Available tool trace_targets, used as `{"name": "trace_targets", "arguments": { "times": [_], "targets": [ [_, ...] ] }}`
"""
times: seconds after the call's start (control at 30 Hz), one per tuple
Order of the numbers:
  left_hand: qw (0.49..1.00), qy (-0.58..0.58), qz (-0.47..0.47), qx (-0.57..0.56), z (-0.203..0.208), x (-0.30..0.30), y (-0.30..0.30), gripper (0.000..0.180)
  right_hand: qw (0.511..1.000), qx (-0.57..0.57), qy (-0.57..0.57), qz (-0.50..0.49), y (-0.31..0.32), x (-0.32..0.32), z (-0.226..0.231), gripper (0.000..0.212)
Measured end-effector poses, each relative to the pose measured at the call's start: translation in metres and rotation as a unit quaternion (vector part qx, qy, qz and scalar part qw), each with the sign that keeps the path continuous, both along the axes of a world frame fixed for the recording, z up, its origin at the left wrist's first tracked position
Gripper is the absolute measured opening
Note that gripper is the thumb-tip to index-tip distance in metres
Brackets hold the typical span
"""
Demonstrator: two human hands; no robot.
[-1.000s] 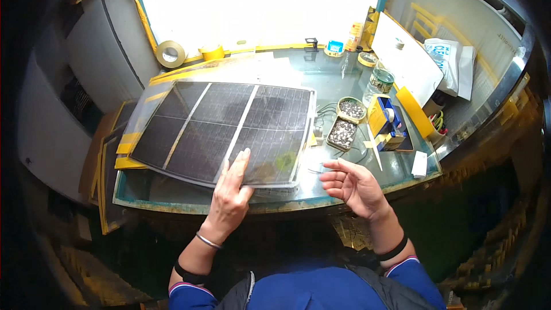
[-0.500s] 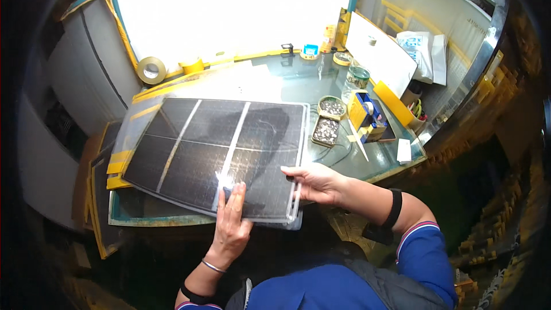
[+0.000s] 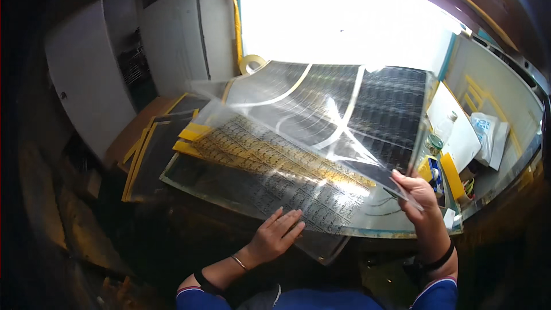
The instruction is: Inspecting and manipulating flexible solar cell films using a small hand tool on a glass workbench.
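Note:
My right hand [image 3: 420,198] pinches the near right corner of a large flexible sheet [image 3: 390,117], with dark panels split by pale strips and a clear margin. The sheet is lifted and bowed, its near edge slanting up to the left. Beneath it shows a see-through film [image 3: 270,163] covered with rows of small black patterns, partly over yellow tape. My left hand [image 3: 275,236] lies with fingers stretched out at the film's near edge and grips nothing. The far part of the film is hidden under the raised sheet.
The sheets lie over a glass-topped table [image 3: 224,192] facing a bright lit panel [image 3: 344,17]. A tape roll [image 3: 251,64] stands at the back left. Yellow-edged boards [image 3: 140,166] lean at left. At right are a jar [image 3: 433,144], a blue-yellow tape dispenser [image 3: 431,173] and a white bag [image 3: 484,135].
My right hand has raised the dark-panelled sheet and carried its corner up, baring the patterned film. My left hand has come off that sheet to the film's edge. The view has swung left.

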State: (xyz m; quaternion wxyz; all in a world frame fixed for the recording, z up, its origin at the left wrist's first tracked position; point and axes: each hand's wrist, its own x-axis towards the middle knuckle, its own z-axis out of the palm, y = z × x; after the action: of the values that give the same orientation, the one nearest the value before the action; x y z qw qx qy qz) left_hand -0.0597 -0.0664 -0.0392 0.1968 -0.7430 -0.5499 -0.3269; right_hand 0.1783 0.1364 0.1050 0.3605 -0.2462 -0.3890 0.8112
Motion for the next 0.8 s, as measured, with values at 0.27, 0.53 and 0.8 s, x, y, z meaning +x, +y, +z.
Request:
{"name": "trace_targets", "arguments": {
  "times": [0.27,0.53,0.8],
  "targets": [
    [0.984,-0.163,0.073,0.03,0.003,-0.063,-0.01,0.02,0.997,-0.02,0.074,0.02,0.016,0.041,-0.001,0.019],
    [0.66,-0.668,0.164,0.302,0.042,-0.149,-0.074,0.031,0.987,-0.095,0.115,-0.062,0.036,0.071,-0.036,0.015],
    [0.719,-0.422,0.203,0.513,0.115,-0.141,-0.092,0.035,0.995,0.055,-0.037,-0.074,0.017,0.037,-0.051,0.03]
  ]
}}
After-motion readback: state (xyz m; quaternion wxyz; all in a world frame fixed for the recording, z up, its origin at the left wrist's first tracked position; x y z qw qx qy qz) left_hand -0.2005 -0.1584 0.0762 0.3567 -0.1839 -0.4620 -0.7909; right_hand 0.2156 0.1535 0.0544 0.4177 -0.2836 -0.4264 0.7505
